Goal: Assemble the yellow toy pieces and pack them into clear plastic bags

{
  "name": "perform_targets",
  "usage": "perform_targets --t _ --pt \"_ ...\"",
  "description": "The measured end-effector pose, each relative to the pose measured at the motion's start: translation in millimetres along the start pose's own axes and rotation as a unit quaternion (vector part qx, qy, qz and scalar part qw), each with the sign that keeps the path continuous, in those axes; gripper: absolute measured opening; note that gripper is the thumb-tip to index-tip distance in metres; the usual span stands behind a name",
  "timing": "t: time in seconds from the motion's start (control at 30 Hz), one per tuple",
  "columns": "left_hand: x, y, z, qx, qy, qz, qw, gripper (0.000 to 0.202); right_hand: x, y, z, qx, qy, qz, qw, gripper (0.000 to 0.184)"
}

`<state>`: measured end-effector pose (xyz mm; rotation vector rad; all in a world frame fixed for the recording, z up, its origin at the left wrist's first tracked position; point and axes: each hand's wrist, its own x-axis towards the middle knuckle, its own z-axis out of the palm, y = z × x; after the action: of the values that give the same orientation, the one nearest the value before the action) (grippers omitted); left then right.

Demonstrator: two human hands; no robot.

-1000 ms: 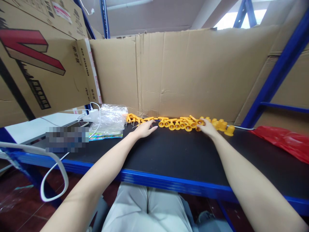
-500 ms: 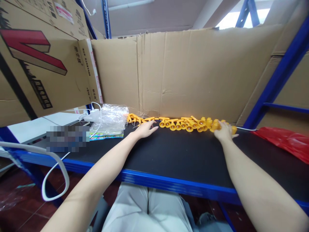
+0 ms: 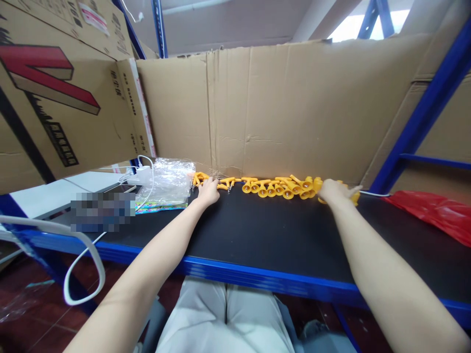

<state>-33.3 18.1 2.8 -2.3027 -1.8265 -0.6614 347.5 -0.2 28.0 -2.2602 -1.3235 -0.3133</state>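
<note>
Along the back of the black shelf lies a row of yellow plastic pieces. At its left end are T-shaped yellow corkscrews with metal spirals. My left hand is closed over one of them, fingertips partly hidden among the handles. Further right, several yellow bell-shaped pieces lie heaped with their wide mouths facing me. At the right end of that heap my right hand reaches down with its fingers curled on a bell-shaped piece. One finger sticks out to the right, and the hand hides most of what it grips.
Clear plastic bags lie left of the corkscrews, beside a white charger with cables. A red plastic bag rests at the right. Cardboard walls the back, and a blue beam edges the shelf front.
My left hand has moved left and closed among the corkscrews, uncovering some handles. My right hand has shifted slightly left and its fingers have curled down on the bell-shaped pieces.
</note>
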Motion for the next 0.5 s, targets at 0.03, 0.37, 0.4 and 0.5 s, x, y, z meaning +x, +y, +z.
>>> perform_targets --t 0.03,0.37,0.4,0.5 --pt "0.1 -0.5 0.5 0.0 -0.006 -0.004 1.0 0.04 -1.1 -7.9 -6.7 -0.057 -0.049 0.036 0.997 0.023" --pt "4.8 3.7 3.7 0.008 -0.019 0.042 0.999 0.045 -39.4 -67.8 -31.3 -0.09 -0.239 -0.158 0.954 0.018" --pt "6.9 4.0 3.8 0.019 -0.024 0.052 0.998 0.046 -42.6 -70.9 -30.0 -0.063 -0.252 -0.172 0.95 0.018" --pt "16.0 5.5 4.8 0.052 -0.046 0.093 0.993 0.047 -52.5 -78.3 -25.9 0.017 -0.237 -0.226 0.945 0.027"
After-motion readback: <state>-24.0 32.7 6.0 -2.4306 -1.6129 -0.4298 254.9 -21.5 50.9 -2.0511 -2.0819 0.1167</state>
